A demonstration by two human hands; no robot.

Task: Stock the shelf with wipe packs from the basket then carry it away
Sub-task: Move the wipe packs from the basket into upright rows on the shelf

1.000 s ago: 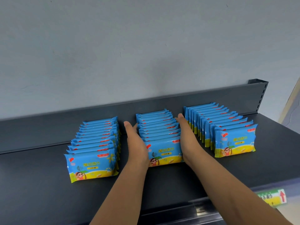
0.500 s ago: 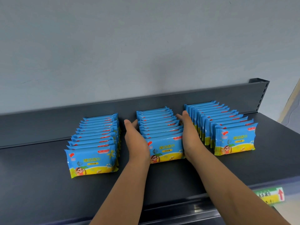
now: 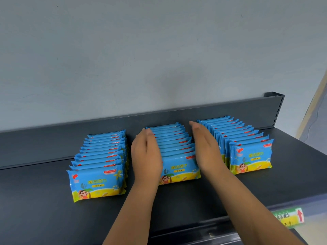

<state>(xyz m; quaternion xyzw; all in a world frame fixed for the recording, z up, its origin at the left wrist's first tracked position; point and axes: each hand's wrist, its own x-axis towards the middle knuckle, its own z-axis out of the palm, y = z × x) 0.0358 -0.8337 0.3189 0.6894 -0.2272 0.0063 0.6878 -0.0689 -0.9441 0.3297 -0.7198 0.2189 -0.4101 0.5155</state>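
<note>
Wipe packs [image 3: 178,169] blue, yellow-bottomed, standing upright.

The shelf [image 3: 44,200] looks like dark grey painted metal, smooth and matt. The wipe packs [image 3: 96,183] wear thin plastic film with a slight sheen. The far wall [image 3: 159,50] is matt paint, faintly scuffed. The near right label [image 3: 288,218] looks glossy.

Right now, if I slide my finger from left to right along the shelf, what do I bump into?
Left row of wipe packs → left hand → middle row of wipe packs → right hand → right row of wipe packs.
</note>
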